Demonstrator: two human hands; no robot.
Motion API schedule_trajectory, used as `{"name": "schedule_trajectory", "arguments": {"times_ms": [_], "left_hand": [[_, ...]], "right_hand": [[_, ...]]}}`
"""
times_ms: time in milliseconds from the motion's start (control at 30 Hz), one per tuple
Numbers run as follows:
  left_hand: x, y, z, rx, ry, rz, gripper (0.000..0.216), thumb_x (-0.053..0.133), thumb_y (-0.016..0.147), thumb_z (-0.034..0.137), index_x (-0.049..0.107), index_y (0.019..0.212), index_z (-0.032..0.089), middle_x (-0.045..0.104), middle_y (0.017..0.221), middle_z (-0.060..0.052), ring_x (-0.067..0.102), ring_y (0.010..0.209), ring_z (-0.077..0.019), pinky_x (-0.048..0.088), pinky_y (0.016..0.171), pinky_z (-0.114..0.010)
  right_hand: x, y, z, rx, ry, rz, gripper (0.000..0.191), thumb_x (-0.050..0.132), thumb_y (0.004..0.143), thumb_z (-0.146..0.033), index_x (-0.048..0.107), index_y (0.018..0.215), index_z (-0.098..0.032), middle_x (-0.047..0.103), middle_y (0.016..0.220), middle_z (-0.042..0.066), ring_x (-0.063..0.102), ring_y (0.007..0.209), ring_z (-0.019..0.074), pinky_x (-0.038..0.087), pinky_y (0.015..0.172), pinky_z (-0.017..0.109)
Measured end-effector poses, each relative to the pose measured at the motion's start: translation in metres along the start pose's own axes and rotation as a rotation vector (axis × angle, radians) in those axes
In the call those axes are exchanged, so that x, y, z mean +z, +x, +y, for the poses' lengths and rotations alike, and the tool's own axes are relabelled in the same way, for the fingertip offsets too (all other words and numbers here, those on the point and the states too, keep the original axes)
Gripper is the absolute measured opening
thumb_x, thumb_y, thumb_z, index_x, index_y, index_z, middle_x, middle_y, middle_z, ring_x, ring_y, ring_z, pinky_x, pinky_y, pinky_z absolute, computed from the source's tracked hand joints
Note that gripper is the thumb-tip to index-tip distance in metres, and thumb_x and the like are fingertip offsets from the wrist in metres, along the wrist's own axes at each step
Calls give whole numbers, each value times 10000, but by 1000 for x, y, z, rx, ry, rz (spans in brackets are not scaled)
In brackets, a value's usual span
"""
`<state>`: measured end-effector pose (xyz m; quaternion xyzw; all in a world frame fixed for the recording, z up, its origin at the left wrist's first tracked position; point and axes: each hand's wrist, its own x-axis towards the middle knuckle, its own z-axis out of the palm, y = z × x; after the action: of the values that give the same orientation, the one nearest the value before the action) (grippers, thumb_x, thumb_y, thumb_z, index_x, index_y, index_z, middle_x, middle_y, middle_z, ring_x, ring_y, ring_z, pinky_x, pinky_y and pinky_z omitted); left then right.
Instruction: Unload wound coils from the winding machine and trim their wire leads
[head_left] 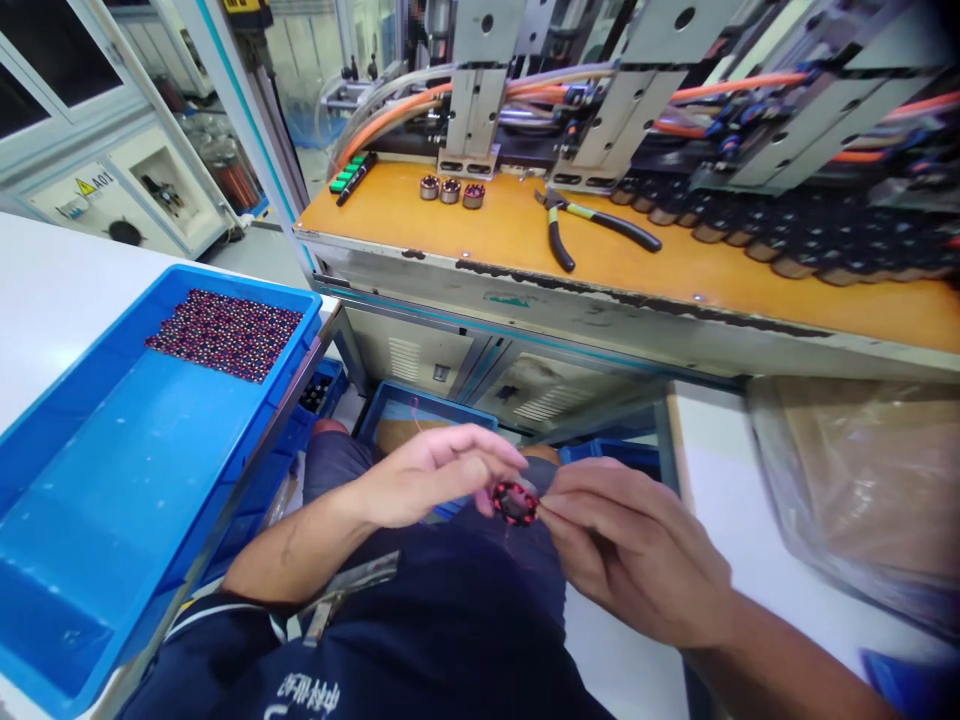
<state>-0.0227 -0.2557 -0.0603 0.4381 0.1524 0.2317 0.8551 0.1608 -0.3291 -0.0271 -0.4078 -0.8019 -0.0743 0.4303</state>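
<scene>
A small ring-shaped motor stator (515, 503) with red and black parts sits between my hands, above my lap. My left hand (439, 475) reaches in from the left, its thumb and fingers curled at the stator's left edge. At the opposite edge, the closed fingertips of my right hand (637, 545) pinch the stator's rim. Whether they also grip a wire end is too small to tell. A thin pinkish wire hangs faintly below the ring.
On the left, a blue tray (112, 470) holds many stators (229, 335) packed in rows. Pliers (592, 225), three stators (450, 190) and a green-and-black object (352, 178) lie on the orange bench (495, 235). Dark cylindrical parts (787, 240) line its right. A plastic-wrapped box (862, 480) stands right.
</scene>
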Motion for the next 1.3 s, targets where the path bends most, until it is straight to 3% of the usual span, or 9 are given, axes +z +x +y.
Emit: {"name": "schedule_trajectory", "arguments": {"times_ms": [100, 200, 367, 633, 833, 1067, 1200, 1300], "left_hand": [[3, 0, 4, -106, 2, -29, 381, 800, 763, 396, 647, 986, 126, 706, 744, -24, 673, 612, -111, 523, 594, -213], [8, -2, 7, -66, -5, 27, 309, 805, 770, 289, 633, 972, 129, 708, 725, -6, 685, 609, -102, 536, 604, -201], [10, -4, 9, -42, 4, 35, 276, 802, 771, 252, 648, 958, 119, 722, 728, -16, 699, 618, -105, 556, 621, -201], [10, -5, 7, -40, 42, 56, 289, 800, 772, 271, 647, 965, 118, 715, 721, -21, 704, 615, -118, 567, 613, -211], [8, -6, 3, 35, 30, 23, 243, 748, 825, 224, 616, 1006, 132, 726, 754, -33, 716, 668, -118, 574, 634, -203], [10, -6, 1, 201, 109, 53, 251, 740, 815, 135, 621, 1034, 164, 731, 850, -22, 708, 700, -95, 571, 658, -187], [9, -6, 1, 351, 177, 86, 212, 798, 743, 124, 641, 883, 150, 704, 1125, -90, 736, 831, -144, 605, 727, -243], [8, -6, -2, 430, 147, 63, 271, 835, 697, 132, 567, 737, 142, 718, 1124, -90, 737, 964, -209, 617, 804, -308]], "right_hand": [[-4, -1, 2, 0, -4, -12, 84, 553, 935, -106, 586, 872, -150, 629, 734, 33, 651, 629, 107, 579, 593, 214], [-6, -2, 2, 11, 32, -17, 19, 583, 926, -144, 583, 909, -153, 640, 758, 35, 661, 650, 116, 582, 605, 227], [-6, -1, 2, 37, 67, -14, 108, 643, 898, -231, 587, 968, -170, 666, 808, 49, 679, 689, 148, 600, 613, 277], [-6, -3, 1, 44, 67, -21, 51, 638, 882, -118, 626, 888, -167, 676, 777, 32, 666, 666, 129, 590, 607, 248], [-7, -2, -3, 32, -47, -23, 48, 599, 913, -119, 618, 892, -157, 681, 764, 46, 673, 674, 129, 586, 613, 238], [-4, 0, -8, 147, -87, -2, 78, 605, 899, -124, 622, 843, -176, 676, 739, 30, 656, 624, 129, 566, 579, 229], [-1, 2, -9, 225, -52, 24, 85, 610, 887, -109, 608, 844, -182, 660, 730, 21, 650, 620, 126, 554, 564, 219], [-2, 3, -8, 250, -32, 27, 93, 600, 889, -98, 589, 852, -183, 650, 730, 20, 647, 630, 122, 542, 551, 212]]}}
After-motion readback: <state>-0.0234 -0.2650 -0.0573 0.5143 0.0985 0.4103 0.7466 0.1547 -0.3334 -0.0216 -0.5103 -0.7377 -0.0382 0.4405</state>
